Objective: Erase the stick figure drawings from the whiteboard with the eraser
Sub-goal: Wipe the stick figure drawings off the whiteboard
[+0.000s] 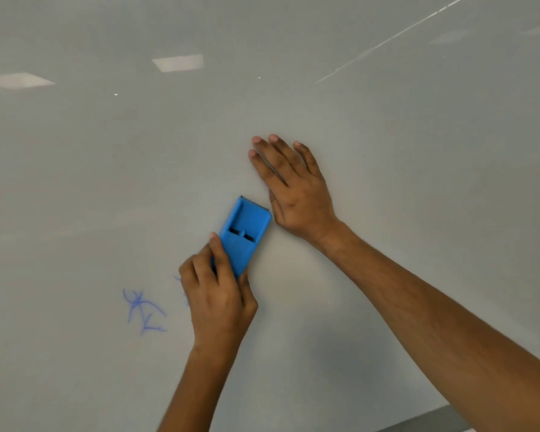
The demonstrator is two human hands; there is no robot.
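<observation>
— Hands first: what are they doing?

— Left hand [219, 294] is wrapped around the lower end of the blue eraser [243, 236], fingers along its left edge and thumb on the right side, pressing it against the whiteboard [387, 151]. Right hand [293, 188] lies flat and spread on the board, fingers pointing up and to the left, gripping nothing.

— Where does the eraser sit?

— Near the middle of the board, tilted so its top end leans to the right. That top corner is just beside the heel of the right hand; I can't tell whether the two touch.

— And the drawings?

— One blue stick figure [142, 310] is down at the lower left, well clear of the eraser and to the left of the left hand. A few more blue marks [181, 288] peek out just beside the left knuckles, mostly hidden by the hand, so it may be part of another figure, though the view is too blocked to be sure.

— Anything else on the board?

— Pale reflections of ceiling lights [178, 63] across the top.
</observation>
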